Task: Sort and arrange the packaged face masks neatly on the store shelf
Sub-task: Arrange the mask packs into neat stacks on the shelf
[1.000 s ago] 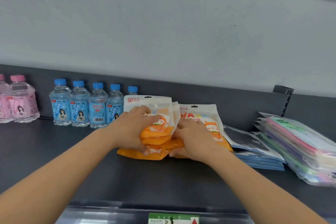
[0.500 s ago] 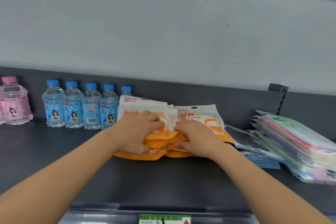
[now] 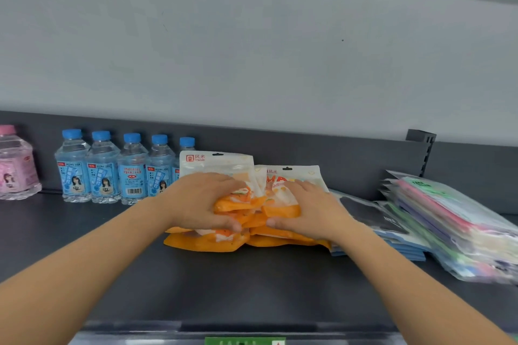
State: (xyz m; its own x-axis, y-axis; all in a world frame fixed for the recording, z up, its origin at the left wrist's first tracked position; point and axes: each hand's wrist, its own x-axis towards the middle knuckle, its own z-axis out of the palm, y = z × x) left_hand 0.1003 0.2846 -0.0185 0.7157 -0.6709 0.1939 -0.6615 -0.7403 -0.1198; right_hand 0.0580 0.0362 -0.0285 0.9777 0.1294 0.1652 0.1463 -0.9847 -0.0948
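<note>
Several orange-and-white mask packs (image 3: 215,165) lie in two overlapping piles on the dark shelf (image 3: 224,288), leaning toward its back wall. My left hand (image 3: 201,202) grips the left pile, fingers over the top and thumb at its front edge. My right hand (image 3: 305,210) grips the right pile (image 3: 297,173) the same way. The two hands sit side by side, almost touching. To the right lies a flat stack of dark and blue mask packs (image 3: 372,213), and further right a tall stack of pastel mask packs (image 3: 454,221).
A row of blue-capped water bottles (image 3: 103,168) stands at the back left, close to the left pile. A pink bottle (image 3: 14,165) stands at the far left. A shelf bracket (image 3: 420,143) rises behind the pastel stack. The shelf's front edge carries a green price tag (image 3: 244,341).
Both hands have shifted slightly on the orange packs and pressed the two piles closer together; the upper packs now stand a little more upright.
</note>
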